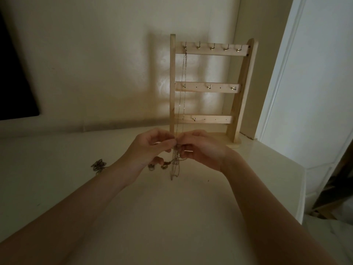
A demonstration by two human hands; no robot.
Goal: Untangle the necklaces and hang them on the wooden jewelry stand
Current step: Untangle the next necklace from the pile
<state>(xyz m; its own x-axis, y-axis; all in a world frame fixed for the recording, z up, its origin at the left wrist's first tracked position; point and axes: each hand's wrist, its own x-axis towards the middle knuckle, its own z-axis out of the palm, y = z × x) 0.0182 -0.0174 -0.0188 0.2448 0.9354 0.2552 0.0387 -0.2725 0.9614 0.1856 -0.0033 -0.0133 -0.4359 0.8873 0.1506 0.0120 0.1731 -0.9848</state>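
- Wooden jewelry stand: upright at 1 o'clock on the pale table, against the wall; three rails with small hooks.
- Hung chain: fine, draped from the leftmost top hook, running down into the hands at centre.
- Left hand: fingertips pinched on the chain at its knot.
- Right hand: fingers curled, pinching the same knot from 3 o'clock.
- Tangled strands: dangling below both hands.
- Loose jewelry cluster: on the table at 9 o'clock.
- Risk, judged: a hard tug could tighten the knot, snap the chain, or tip the stand via the hook.
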